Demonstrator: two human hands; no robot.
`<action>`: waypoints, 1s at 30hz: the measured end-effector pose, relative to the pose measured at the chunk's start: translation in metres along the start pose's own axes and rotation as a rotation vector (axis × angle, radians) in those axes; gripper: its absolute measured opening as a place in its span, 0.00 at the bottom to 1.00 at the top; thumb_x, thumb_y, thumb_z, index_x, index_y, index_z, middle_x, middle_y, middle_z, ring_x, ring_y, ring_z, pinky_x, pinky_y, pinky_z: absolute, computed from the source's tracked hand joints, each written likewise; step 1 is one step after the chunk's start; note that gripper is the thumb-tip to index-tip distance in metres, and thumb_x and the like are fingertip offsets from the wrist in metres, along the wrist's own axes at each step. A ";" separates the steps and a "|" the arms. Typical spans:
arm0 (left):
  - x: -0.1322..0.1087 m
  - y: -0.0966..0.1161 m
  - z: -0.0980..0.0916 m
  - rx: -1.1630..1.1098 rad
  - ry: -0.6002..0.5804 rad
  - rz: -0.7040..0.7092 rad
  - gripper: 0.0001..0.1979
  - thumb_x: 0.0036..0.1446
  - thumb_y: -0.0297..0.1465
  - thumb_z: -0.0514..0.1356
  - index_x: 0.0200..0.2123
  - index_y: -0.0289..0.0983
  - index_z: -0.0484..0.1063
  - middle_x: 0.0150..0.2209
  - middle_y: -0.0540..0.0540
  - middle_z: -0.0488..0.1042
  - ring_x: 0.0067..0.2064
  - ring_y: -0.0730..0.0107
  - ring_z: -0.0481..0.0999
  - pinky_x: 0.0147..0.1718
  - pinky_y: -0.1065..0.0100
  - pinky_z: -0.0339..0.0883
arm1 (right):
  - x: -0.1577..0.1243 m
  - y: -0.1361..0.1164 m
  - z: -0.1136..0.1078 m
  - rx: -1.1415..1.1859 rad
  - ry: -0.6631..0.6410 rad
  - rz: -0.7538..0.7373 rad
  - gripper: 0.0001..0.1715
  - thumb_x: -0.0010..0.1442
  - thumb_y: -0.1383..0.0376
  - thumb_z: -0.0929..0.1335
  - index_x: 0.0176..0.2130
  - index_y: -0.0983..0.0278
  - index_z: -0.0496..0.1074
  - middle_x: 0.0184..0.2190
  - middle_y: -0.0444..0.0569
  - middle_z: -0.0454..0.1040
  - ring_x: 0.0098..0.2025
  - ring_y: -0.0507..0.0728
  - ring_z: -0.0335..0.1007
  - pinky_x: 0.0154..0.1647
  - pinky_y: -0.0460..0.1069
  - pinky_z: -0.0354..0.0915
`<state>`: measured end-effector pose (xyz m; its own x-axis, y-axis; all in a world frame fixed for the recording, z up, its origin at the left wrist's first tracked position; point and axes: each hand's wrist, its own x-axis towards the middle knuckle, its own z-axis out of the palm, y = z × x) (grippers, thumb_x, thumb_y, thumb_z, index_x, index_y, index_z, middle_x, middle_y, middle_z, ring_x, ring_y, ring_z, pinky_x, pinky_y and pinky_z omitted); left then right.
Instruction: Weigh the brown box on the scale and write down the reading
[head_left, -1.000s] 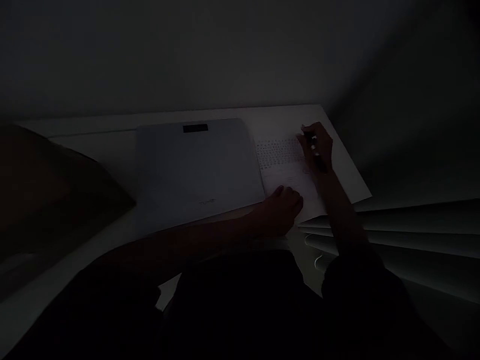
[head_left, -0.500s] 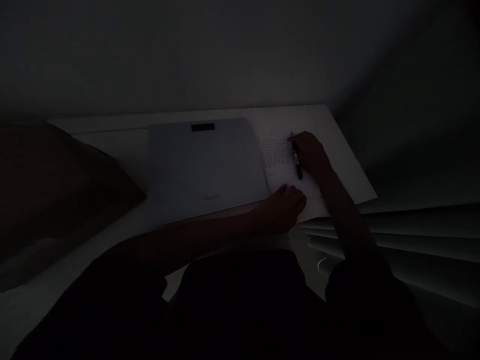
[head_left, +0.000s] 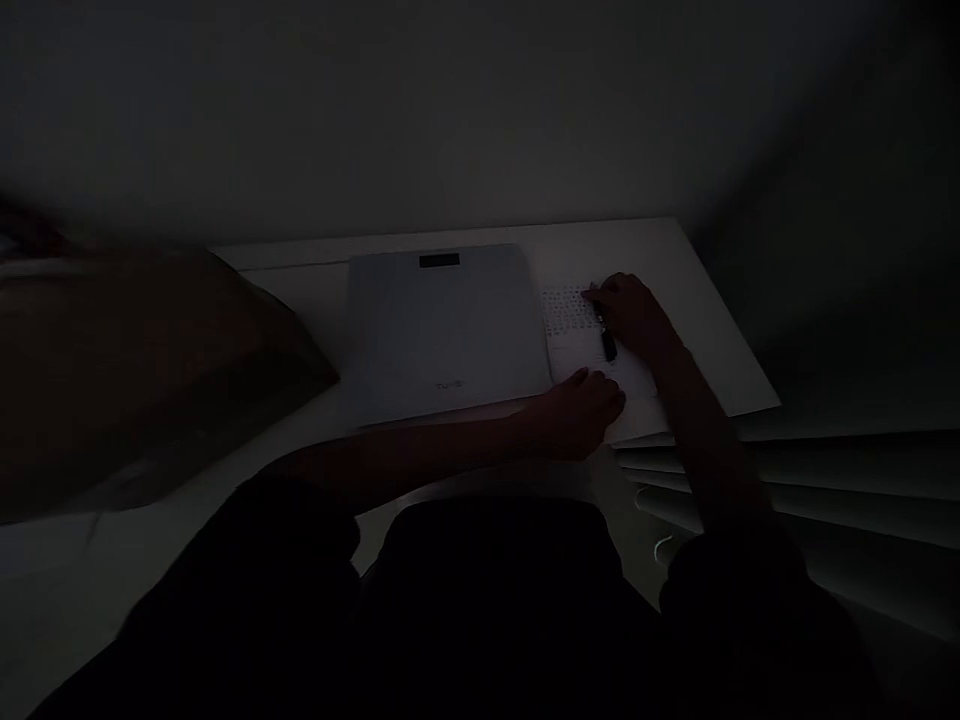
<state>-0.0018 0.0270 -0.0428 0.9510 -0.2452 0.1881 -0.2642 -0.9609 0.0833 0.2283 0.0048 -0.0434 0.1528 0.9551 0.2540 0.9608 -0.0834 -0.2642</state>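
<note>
In the dim light the right hand grips a dark pen over a printed sheet on the desk; the left hand, loosely curled, pins the sheet's near edge beside a pale flat scale; a slipping sheet could smear the writing.
</note>
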 end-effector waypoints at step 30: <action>-0.141 0.011 -0.080 0.523 0.356 -0.237 0.21 0.67 0.31 0.59 0.60 0.29 0.67 0.54 0.37 0.74 0.57 0.53 0.72 0.60 0.51 0.65 | 0.018 -0.075 -0.017 0.142 0.299 -0.289 0.19 0.72 0.65 0.57 0.50 0.64 0.74 0.44 0.54 0.76 0.47 0.60 0.73 0.48 0.56 0.70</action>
<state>-0.1516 0.0613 0.0097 0.8390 -0.0488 0.5420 0.1429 -0.9413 -0.3059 0.1632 0.0234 -0.0031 -0.0377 0.8071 0.5892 0.9358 0.2353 -0.2625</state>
